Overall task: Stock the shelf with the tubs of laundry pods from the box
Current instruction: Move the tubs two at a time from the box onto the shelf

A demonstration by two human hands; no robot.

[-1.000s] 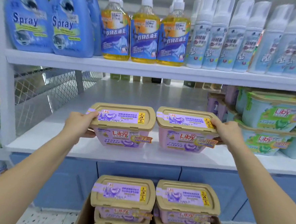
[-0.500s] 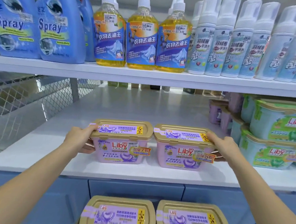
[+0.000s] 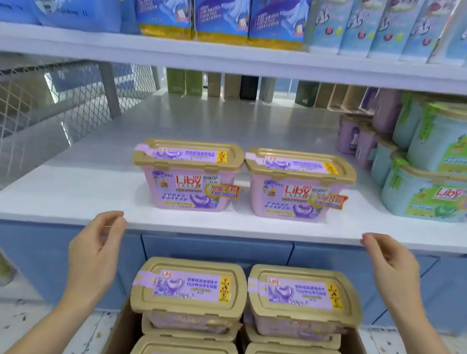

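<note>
Pink tubs (image 3: 244, 181) sit on the shelf (image 3: 60, 192) above both hands. Left hand (image 3: 95, 253) and right hand (image 3: 392, 273) hang empty, fingers loosely spread, flanking the box (image 3: 117, 337).

Two pink tubs of laundry pods (image 3: 189, 176) (image 3: 298, 185) sit side by side on a white shelf (image 3: 60, 192). Below, an empty left hand (image 3: 94, 252) and right hand (image 3: 391, 273) flank a cardboard box (image 3: 117, 337) of more tubs (image 3: 188, 291).

The top edge is cutting off the bottles (image 3: 222, 10) on the upper shelf, leaving only their lower labels showing. The bottom edge is cropping the box (image 3: 117, 340) and its lowest tubs (image 3: 184, 353). Motion blur is smearing the small print on every label, and the green tubs (image 3: 433, 190) are running off the right edge.
</note>
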